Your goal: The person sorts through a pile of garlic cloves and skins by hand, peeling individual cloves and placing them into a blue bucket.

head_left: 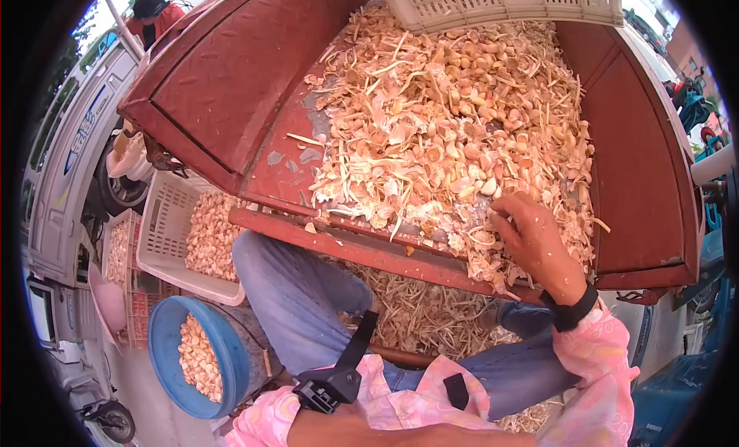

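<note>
My right hand (533, 239) reaches down at the near right part of a heap of garlic cloves and papery skins (431, 131). Its fingers are curled, with thumb and forefinger brought close together among the skins; whatever lies between the tips is too small to make out. Just beyond the fingertips lies a pale garlic clove (489, 187). A black band (571, 308) circles the right wrist. My left forearm (416, 435) crosses the bottom edge, and the left hand itself is outside the picture.
The heap lies in a red metal cart bed (223, 85) with raised sides. A white crate (508, 5) stands at its far end. Left of my knee are a crate of cloves (165, 239) and a blue bucket of cloves (165, 355). Peelings (431, 312) cover the ground below.
</note>
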Available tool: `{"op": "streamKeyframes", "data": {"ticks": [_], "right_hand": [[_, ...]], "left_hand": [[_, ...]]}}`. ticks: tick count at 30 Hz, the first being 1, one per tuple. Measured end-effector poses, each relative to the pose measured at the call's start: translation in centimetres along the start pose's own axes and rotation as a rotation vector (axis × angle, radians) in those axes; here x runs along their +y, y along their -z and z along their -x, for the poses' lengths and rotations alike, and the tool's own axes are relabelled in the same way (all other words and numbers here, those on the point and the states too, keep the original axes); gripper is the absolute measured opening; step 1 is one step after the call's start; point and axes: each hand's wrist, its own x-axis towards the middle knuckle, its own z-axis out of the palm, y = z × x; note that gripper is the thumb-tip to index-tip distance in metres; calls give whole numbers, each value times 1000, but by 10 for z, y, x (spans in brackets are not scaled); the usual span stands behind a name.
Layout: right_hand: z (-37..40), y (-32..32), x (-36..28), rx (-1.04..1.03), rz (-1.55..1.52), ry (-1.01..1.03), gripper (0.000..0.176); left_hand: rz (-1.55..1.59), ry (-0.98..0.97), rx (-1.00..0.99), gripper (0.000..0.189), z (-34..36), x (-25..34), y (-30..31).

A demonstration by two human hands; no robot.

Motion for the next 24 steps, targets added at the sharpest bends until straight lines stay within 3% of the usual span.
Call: {"op": "streamKeyframes", "data": {"ticks": [1,4,6,7,8,9,12,13,15,18,19,20,23,24], "right_hand": [[-3,-3,-1,-5,48,-22,13],[-10,-4,1,-114,241,1,17],[-13,-2,5,-154,219,3,16],[-15,-1,8,-175,219,21,15],[-15,1,12,-197,220,39,15],[-16,0,18,-236,-13,-82,15],[-21,5,31,-278,-633,-408,15],[-21,12,27,-283,-789,-493,16],[-20,16,31,-321,-1045,-589,13],[-16,14,30,-328,-1207,-615,15],[-15,13,32,-332,-1266,-608,16],[-14,13,31,-311,-1306,-613,16],[-13,17,31,-253,-1412,-634,16],[-13,21,30,-238,-1435,-642,16]], "left_hand": [[-155,173,-10,22,10,21,16],[-548,-23,913,36,61,39,44],[-913,-102,1383,32,102,58,99],[-1008,2,1433,34,142,77,131],[-1307,139,1470,36,188,85,169],[-1606,287,1479,38,203,87,187],[-1895,548,1408,41,221,85,195],[-1619,329,1443,35,193,75,184],[-1171,205,1353,29,125,46,154],[-851,234,1020,24,42,-9,126],[-852,244,913,22,24,-28,128],[-1093,254,743,21,5,-41,131],[-1306,143,598,22,-43,-90,140],[-1373,194,584,22,-56,-103,144]]}}
